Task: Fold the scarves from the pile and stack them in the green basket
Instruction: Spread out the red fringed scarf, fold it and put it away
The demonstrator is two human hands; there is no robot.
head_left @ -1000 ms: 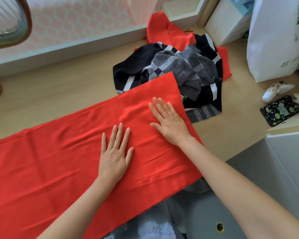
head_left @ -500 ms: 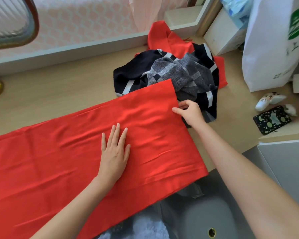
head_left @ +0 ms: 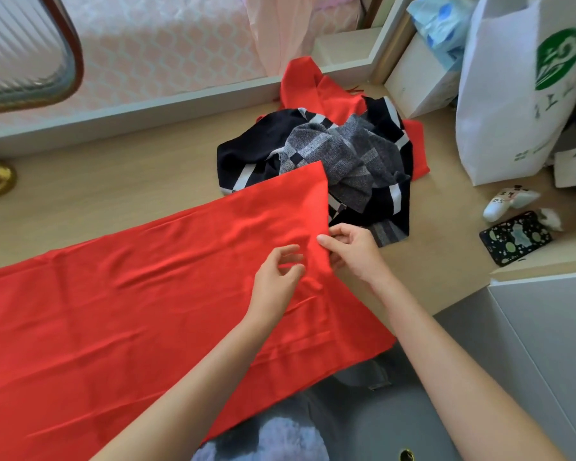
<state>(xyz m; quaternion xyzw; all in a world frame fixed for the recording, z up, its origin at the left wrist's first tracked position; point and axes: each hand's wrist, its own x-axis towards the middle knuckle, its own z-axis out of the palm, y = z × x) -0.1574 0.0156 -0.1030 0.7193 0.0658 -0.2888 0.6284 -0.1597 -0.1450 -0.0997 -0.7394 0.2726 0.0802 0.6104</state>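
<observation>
Your red scarf [head_left: 130, 311] lies spread front-left of the pile [head_left: 340, 161]: thin, limp, probably slippery. Your left hand [head_left: 276, 277] hovers, grip loose and empty; your right hand [head_left: 353, 251] pinches the edge nearest the pile. Take both end corners.

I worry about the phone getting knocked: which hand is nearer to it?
Right. The right hand pinches the edge of the red scarf, left of the phone; the left hand is farther left, over the scarf.
</observation>
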